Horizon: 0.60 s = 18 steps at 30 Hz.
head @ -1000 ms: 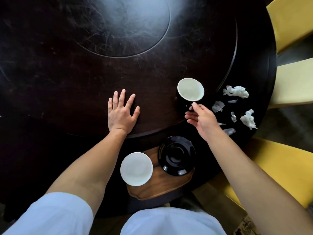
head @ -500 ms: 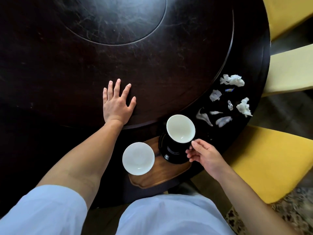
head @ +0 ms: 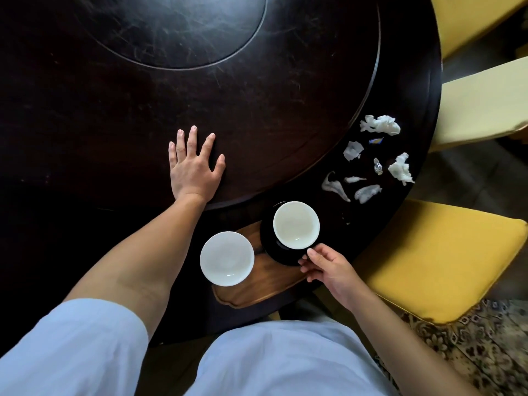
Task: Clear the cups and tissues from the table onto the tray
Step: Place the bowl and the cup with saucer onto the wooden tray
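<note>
dark round bench [head: 85,110], yellow chairs right | cup [head: 296,224] now sits on black saucer [head: 268,247] on tray [head: 257,292] | right hand [head: 328,267] fingers curled at its handle | left hand [head: 193,167] flat, open | tissues [head: 380,125] upper right next

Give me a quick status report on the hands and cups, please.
Left hand flat on table. Right hand gripping cup on saucer. Tissues uncollected.

My left hand [head: 194,170] rests flat, fingers spread, on the dark round tabletop [head: 285,115]. At its near edge sits a wooden tray [head: 257,292]. Crumpled white tissues [head: 380,125] and small scraps [head: 368,192] lie scattered along the right rim.
</note>
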### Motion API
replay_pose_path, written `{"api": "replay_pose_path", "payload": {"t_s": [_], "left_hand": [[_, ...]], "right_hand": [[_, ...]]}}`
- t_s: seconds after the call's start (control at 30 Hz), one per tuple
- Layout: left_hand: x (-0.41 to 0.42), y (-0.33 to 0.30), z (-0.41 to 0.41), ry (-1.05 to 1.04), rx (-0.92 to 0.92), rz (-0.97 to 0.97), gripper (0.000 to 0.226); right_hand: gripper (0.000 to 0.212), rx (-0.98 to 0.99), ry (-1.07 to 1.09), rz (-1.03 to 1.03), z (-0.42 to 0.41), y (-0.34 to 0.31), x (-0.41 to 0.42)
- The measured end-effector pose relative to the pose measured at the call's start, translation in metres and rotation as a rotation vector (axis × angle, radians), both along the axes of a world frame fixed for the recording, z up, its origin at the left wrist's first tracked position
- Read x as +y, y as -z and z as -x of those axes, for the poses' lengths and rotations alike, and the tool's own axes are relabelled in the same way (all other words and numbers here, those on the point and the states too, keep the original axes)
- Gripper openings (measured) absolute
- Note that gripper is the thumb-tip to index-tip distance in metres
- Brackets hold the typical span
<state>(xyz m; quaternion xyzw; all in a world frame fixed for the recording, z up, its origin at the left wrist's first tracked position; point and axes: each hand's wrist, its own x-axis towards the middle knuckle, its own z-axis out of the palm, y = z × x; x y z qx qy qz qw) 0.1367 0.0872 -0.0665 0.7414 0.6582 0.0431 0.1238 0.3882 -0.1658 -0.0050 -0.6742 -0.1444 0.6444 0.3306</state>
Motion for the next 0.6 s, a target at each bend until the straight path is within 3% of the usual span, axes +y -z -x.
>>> {"api": "replay_pose_path", "payload": {"t_s": [0.6], "left_hand": [[-0.002, -0.006, -0.018, -0.016, -0.001, 0.033, 0.063]], "right_hand": [[0.019, -0.25, -0.129, 0.037, -0.003, 0.006, -0.015]]}}
